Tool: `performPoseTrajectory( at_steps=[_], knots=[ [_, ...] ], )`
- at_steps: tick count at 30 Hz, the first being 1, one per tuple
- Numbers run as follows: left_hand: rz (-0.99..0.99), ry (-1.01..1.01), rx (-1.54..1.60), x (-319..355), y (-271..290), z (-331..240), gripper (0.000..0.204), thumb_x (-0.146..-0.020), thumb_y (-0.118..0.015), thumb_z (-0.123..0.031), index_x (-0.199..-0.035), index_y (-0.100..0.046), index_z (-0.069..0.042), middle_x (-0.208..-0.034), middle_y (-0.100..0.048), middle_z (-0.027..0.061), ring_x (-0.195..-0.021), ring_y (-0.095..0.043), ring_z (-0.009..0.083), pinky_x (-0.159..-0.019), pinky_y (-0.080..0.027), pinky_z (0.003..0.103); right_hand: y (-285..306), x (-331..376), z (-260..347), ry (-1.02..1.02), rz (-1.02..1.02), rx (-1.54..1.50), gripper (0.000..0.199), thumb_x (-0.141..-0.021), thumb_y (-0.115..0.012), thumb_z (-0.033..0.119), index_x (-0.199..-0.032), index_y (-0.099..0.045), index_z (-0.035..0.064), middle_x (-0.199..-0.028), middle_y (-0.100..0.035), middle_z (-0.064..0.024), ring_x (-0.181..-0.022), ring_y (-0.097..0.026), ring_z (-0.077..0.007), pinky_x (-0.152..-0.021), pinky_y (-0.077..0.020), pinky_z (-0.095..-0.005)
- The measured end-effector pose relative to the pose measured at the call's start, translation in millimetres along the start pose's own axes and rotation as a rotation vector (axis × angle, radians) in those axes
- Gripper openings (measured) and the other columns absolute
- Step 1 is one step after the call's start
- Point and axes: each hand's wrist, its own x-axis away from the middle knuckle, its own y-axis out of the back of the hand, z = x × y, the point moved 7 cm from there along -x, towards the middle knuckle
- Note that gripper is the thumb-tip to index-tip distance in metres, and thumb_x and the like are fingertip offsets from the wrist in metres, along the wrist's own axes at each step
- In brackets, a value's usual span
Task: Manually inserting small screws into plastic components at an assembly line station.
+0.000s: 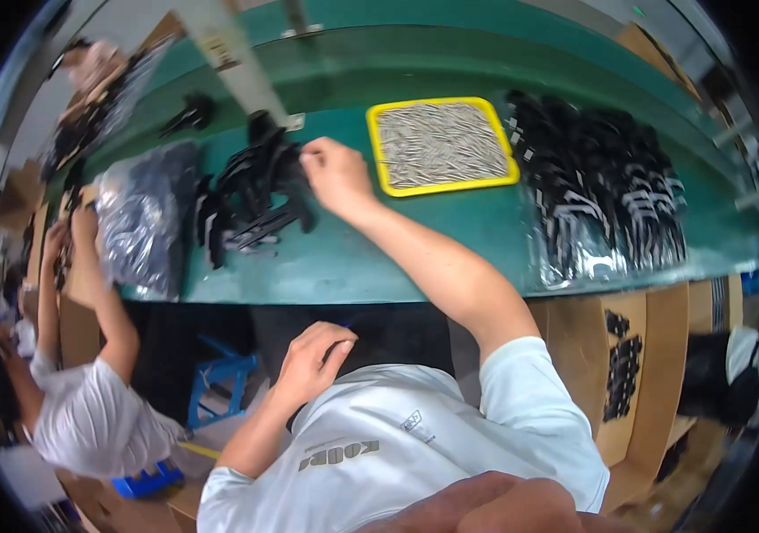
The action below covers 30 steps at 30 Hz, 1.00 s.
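At a green workbench (450,240), a person's right hand (335,173), fingers pinched together, touches a heap of black plastic parts (255,191) left of a yellow tray (443,147), while the left hand (313,355), loosely curled, rests below the bench edge.

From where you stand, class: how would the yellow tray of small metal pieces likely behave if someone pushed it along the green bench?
The yellow tray looks flat and low, so tipping seems unlikely. On the smooth green bench it would probably slide. Heaped metal pieces suggest weight.
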Motion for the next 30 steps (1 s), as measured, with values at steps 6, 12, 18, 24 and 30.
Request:
performPoseTrajectory(
  at_steps=[6, 12, 18, 24, 30],
  knots=[
    [-0.203, -0.125, 0.072, -31.4, 57.5, -23.1, 0.008, -0.091, -0.066, 0.0, -0.098, -0.07, -0.001, -0.095, -0.071, 0.0096, -0.082, -0.063, 0.0256, -0.078, -0.051, 0.034, 4.8, -9.1, -8.9, -0.053, 0.062, -0.012, 0.026, -0.099, -0.062, 0.02, -0.114, -0.074, 0.003, -0.095, -0.076, -0.0094, -0.082, -0.068, -0.0215, -0.076, -0.0539, -0.0332],
    [-0.623, -0.323, -0.225, -88.9, 110.4, -18.6, 0.019, -0.089, -0.069, -0.001, -0.107, -0.069, -0.001, -0.109, -0.07, 0.0116, -0.095, -0.063, 0.0272, -0.088, -0.051, 0.036, 24.0, -8.6, 9.3, 0.172, -0.119, 0.01, 0.023, -0.103, -0.058, 0.014, -0.117, -0.072, 0.0016, -0.098, -0.072, -0.0076, -0.082, -0.065, -0.0176, -0.077, -0.0527, -0.0294],
    [-0.753, -0.382, -0.337, -141.5, 132.8, -32.7, 0.055, -0.088, -0.069, -0.002, -0.141, -0.053, -0.002, -0.126, -0.064, 0.0167, -0.101, -0.064, 0.0281, -0.098, -0.051, 0.04, 55.0, -1.3, 60.8, 0.208, -0.15, -0.076, 0.018, -0.101, -0.059, 0.011, -0.11, -0.072, 0.0012, -0.097, -0.07, -0.01, -0.08, -0.064, -0.0252, -0.076, -0.052, -0.036],
    [-0.392, -0.141, 0.378, -161.7, 124.4, -13.2, 0.054, -0.095, -0.062, 0.0, -0.146, -0.047, -0.002, -0.12, -0.063, 0.0148, -0.095, -0.062, 0.0222, -0.086, -0.057, 0.035, 77.3, 31.9, 74.8, 0.084, 0.161, -0.128, 0.016, -0.096, -0.067, 0.011, -0.108, -0.073, 0.0016, -0.097, -0.07, -0.0088, -0.082, -0.063, -0.0227, -0.076, -0.0517, -0.0348],
    [-0.404, 0.079, 0.638, -145.8, 96.4, 20.0, 0.035, -0.099, -0.058, 0.0, -0.133, -0.051, -0.002, -0.111, -0.062, 0.012, -0.087, -0.059, 0.0163, -0.072, -0.059, 0.029, 137.6, 9.5, 20.9, 0.286, 0.056, 0.658, 0.019, -0.092, -0.071, 0.012, -0.107, -0.073, 0.0012, -0.097, -0.071, -0.0097, -0.082, -0.065, -0.0238, -0.077, -0.0529, -0.035]
  ],
)
